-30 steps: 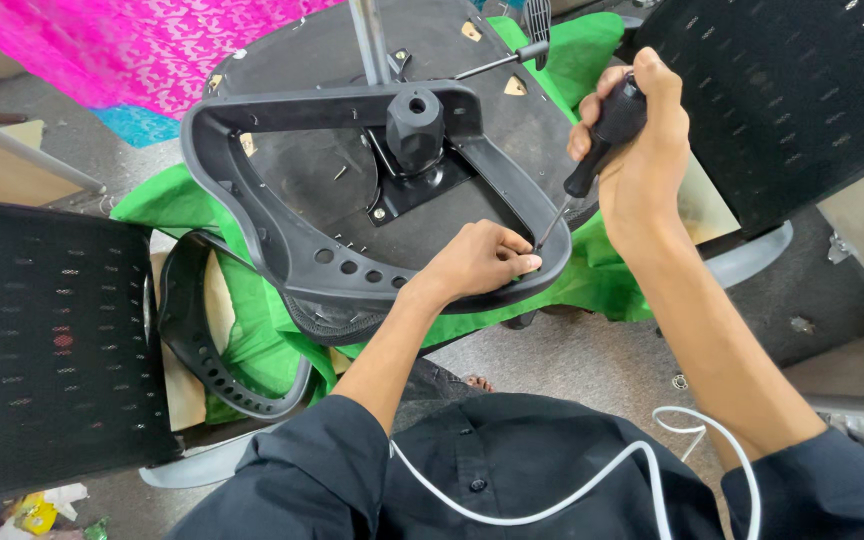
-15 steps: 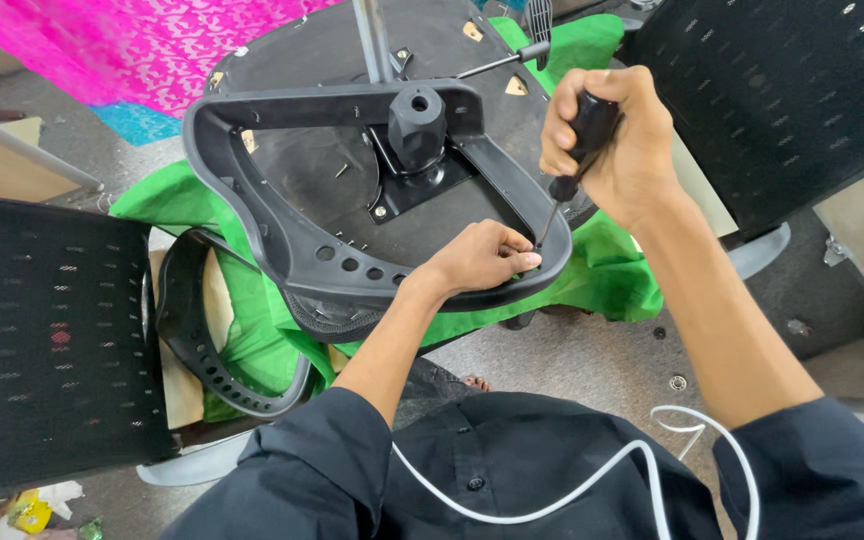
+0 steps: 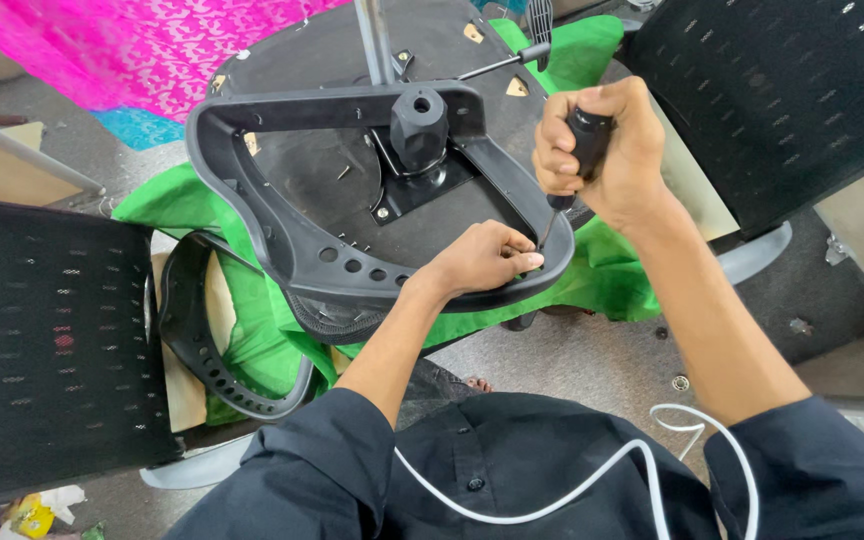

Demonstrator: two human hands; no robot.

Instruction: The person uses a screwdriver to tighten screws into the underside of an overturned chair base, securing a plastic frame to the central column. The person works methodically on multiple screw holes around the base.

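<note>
Head view: right hand (image 3: 607,160) fist-wrapped around black screwdriver (image 3: 574,160), tip down at front rim of upturned office-chair seat frame (image 3: 282,240). Left hand (image 3: 487,258) rests on that rim, fingers (image 3: 524,262) pinched beside the tip; held part too small to tell. Frame lies on green cloth (image 3: 602,280), between two black mesh panels (image 3: 42,340).

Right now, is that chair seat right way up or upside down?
Upside down: the chair seat shows its underside, with the round post socket pointing up.

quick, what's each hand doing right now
Left hand: fingers pinched shut at the screwdriver tip, on the chair seat frame; what they pinch cannot be told.
Right hand: closed around the black screwdriver handle.
</note>
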